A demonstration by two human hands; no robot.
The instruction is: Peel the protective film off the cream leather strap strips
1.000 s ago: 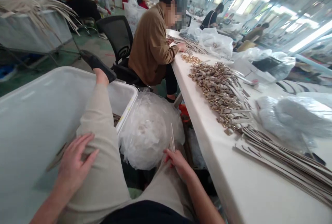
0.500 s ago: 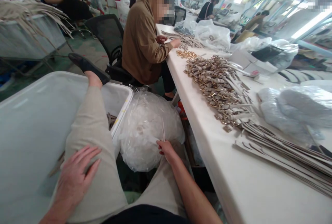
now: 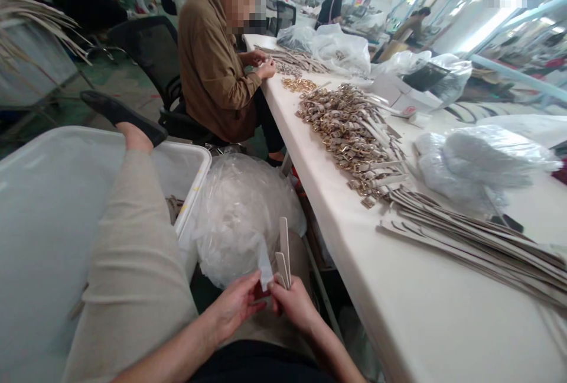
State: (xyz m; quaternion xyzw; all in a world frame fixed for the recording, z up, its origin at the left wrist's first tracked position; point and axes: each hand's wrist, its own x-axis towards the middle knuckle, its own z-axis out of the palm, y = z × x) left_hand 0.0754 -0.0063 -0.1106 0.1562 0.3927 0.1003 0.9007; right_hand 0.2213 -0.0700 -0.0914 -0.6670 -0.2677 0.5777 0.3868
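Observation:
My right hand [image 3: 295,301] is closed around pale beige leather straps [image 3: 284,250], whose flat ends stick up above the fist. A thin whitish strip [image 3: 264,265] stands at its fingertips, between the two hands. My left hand [image 3: 237,306] is beside it, with thumb and fingers apart and the forefinger at the edge of the strip. Both hands are over my lap, in front of a big clear plastic bag [image 3: 239,211] stuffed with whitish, filmy material.
On my right, a long white table [image 3: 354,265] bears a heap of buckled straps [image 3: 349,135], a bundle of long straps [image 3: 469,247] and plastic bags [image 3: 482,155]. A white bin [image 3: 39,194] is under my left leg. A person in brown [image 3: 212,64] works at the table.
My left hand has left my thigh and come to my right hand. The straps in the right hand now show their broad faces, and the view has shifted slightly right.

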